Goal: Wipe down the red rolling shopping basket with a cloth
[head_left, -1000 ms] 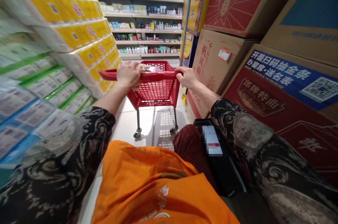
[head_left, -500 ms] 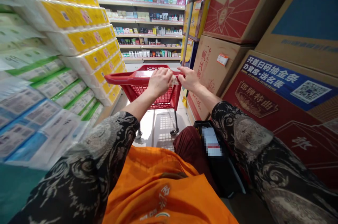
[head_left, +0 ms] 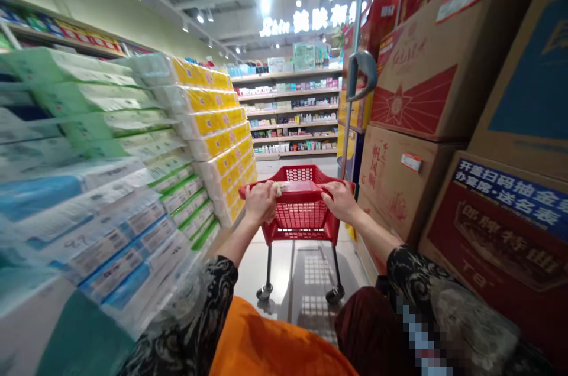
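A red plastic shopping cart point(head_left: 302, 216) stands upright in front of me on its wheels. My left hand point(head_left: 261, 201) is closed over the left part of the cart's handle point(head_left: 304, 187), with a crumpled pale cloth point(head_left: 278, 188) showing at its thumb side, pressed against the bar. On the right part of the same handle, my right hand point(head_left: 341, 200) has its fingers curled over the bar. Both palms' undersides are hidden.
Yellow tissue packs point(head_left: 217, 142) and green packs point(head_left: 190, 210) are stacked close on the left. Cardboard boxes point(head_left: 390, 181) rise on the right beside a metal pole with a grey handle point(head_left: 361, 75). Shelves of small goods point(head_left: 295, 122) stand ahead.
My left hand has slid left along the handle with the cloth. The right hand has settled onto the right end. The view has tilted up, bringing the ceiling in.
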Demonstrator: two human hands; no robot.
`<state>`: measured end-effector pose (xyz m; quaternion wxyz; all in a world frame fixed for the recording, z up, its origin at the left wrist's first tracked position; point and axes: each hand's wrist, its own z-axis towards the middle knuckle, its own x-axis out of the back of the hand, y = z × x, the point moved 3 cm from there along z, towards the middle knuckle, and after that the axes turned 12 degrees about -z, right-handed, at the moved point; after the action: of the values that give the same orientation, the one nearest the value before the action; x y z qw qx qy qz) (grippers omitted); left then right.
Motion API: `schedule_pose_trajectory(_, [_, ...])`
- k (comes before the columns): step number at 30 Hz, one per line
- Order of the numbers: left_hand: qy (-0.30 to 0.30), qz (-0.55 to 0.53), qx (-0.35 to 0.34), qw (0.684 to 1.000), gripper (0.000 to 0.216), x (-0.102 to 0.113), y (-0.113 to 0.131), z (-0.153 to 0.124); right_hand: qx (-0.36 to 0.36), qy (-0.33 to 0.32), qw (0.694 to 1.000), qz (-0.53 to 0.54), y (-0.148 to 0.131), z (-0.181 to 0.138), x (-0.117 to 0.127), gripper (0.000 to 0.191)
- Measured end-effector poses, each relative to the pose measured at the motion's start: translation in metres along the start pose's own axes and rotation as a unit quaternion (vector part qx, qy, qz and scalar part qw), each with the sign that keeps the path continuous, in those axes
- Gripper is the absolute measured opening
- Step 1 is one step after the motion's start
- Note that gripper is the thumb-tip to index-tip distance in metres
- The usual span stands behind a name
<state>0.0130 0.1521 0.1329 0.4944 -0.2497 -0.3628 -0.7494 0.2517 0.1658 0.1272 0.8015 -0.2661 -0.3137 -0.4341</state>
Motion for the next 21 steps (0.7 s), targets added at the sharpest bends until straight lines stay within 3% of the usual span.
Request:
schedule_pose_trajectory(3, [0.014,-0.016,-0.045,0.999,0.035,0.009,-0.010,-0.015,0.010,0.016,1.000,0.019,0.015,-0.005,0.007,0.029])
schedule_pose_trajectory(6, [0.030,-0.028,0.007,0.999,0.033,0.023,-0.033,-0.020,0.002,0.039,0.999,0.008,0.022,-0.008,0.010,0.028])
schedule_pose_trajectory(8, [0.029,-0.047,0.023,0.998,0.034,0.025,-0.035,-0.019,0.004,0.054,0.998,0.012,0.022,-0.009,0.007,0.028])
schedule_pose_trajectory(14, [0.003,-0.071,-0.036,0.997,0.032,-0.001,0.026,-0.011,-0.014,0.081,0.996,0.027,0.026,-0.005,-0.002,0.027])
schedule_pose_trajectory(16, [-0.004,-0.068,-0.045,0.997,0.032,-0.001,0.032,-0.010,-0.007,0.079,0.996,0.027,0.028,-0.005,0.002,0.027])
schedule_pose_trajectory(18, [-0.011,-0.065,-0.056,0.996,0.030,0.006,0.021,-0.010,-0.002,0.071,0.997,0.021,0.029,-0.005,0.006,0.028])
schedule_pose_trajectory(21, [0.018,-0.059,0.003,0.998,0.030,0.019,-0.010,-0.009,0.003,0.064,0.998,0.013,0.032,-0.006,0.009,0.028])
